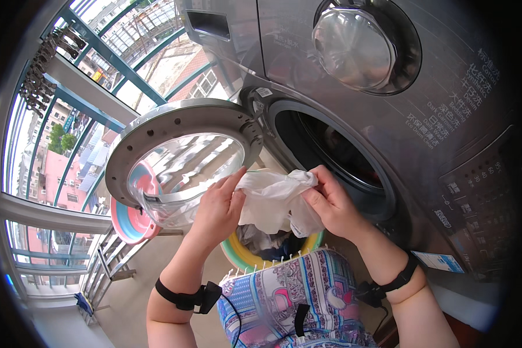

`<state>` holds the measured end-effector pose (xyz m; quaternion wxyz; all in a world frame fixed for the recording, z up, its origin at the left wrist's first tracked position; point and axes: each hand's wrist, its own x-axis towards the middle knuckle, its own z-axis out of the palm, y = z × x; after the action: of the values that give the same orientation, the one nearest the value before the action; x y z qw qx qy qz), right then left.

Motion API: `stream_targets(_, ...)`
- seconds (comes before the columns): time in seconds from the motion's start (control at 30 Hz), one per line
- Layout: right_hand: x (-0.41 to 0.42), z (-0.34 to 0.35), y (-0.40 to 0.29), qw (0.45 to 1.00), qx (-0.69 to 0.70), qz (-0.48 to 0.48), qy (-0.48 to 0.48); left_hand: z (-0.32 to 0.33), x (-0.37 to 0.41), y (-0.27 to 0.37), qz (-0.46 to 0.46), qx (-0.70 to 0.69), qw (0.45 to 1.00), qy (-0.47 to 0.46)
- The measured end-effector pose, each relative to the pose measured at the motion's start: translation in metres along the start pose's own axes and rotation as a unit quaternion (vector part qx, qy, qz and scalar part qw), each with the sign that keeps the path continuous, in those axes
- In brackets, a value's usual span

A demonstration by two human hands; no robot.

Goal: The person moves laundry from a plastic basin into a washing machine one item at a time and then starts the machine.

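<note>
A thin white cloth (269, 200) hangs between my two hands, gathered along its top edge. My left hand (219, 206) pinches its left end, and my right hand (332, 204) grips its right end. Below the cloth stands a yellow and green basin (243, 256) with grey and dark clothes (282, 249) in it. Just beyond my hands is the open drum (330, 143) of a front-loading washing machine (400, 113); something dark and reddish lies inside, too dim to make out.
The washer's round glass door (185, 104) stands swung open to the left. Behind it, a pink and blue basin (132, 226) rests by a metal rack (108, 256). Windows line the left side, with a cluster of hanging clips (39, 74). Patterned fabric (287, 300) covers my lap.
</note>
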<state>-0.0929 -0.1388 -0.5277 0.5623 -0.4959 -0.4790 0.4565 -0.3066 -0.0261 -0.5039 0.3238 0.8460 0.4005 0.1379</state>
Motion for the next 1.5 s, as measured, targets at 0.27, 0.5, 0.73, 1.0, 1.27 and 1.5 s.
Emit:
stream_targets(0.27,0.000,0.007,-0.010,0.930,0.366,-0.002,-0.008,0.091,-0.015,-0.088,0.046,-0.288,0.946,-0.140)
stream_targets(0.5,0.004,-0.015,0.014,0.968,0.189,0.077,0.145,0.091,0.035,-0.058,-0.066,-0.692,0.689,-0.203)
stream_targets(0.73,-0.049,-0.023,0.087,0.862,0.339,0.364,0.097,0.117,0.035,-0.038,-0.211,-0.702,0.637,-0.239)
stream_targets(1.0,0.016,-0.078,0.091,0.889,0.351,0.057,0.289,0.151,0.143,0.020,-0.165,-0.690,0.685,-0.165)
stream_targets(1.27,0.017,-0.081,0.131,0.942,-0.131,0.074,0.299,0.176,0.202,0.024,-0.015,-0.660,0.740,-0.128)
stream_targets(1.5,0.002,-0.070,0.149,0.964,-0.180,0.055,0.189,0.170,0.207,-0.008,-0.031,-0.526,0.841,-0.125)
